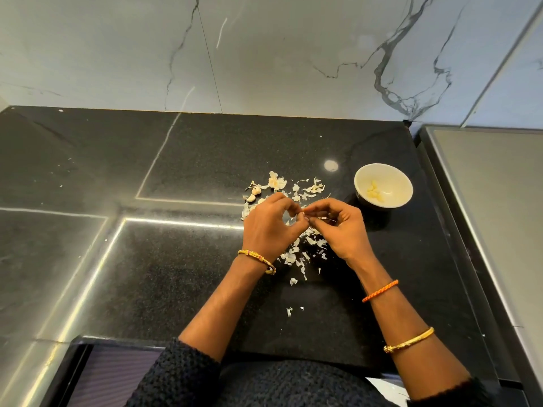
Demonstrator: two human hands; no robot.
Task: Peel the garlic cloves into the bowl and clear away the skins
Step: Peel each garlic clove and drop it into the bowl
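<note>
Left hand (269, 227) and right hand (338, 227) pinch one garlic clove (304, 211) together; bowl (383, 186) far right, skins (296, 254) beneath.

Left hand (269, 227) and right hand (338, 227) meeting fingertip to fingertip above a black stone counter (176, 274), pinching a small garlic clove (305, 214) between them. Papery garlic skins (296, 254) scattered beneath and beyond the hands. Unpeeled cloves (254, 193) just left of the litter. White bowl (383, 185) to the right, holding peeled cloves (374, 191).

The clove (305, 215) pinched between both hands' fingertips is almost entirely hidden.
</note>
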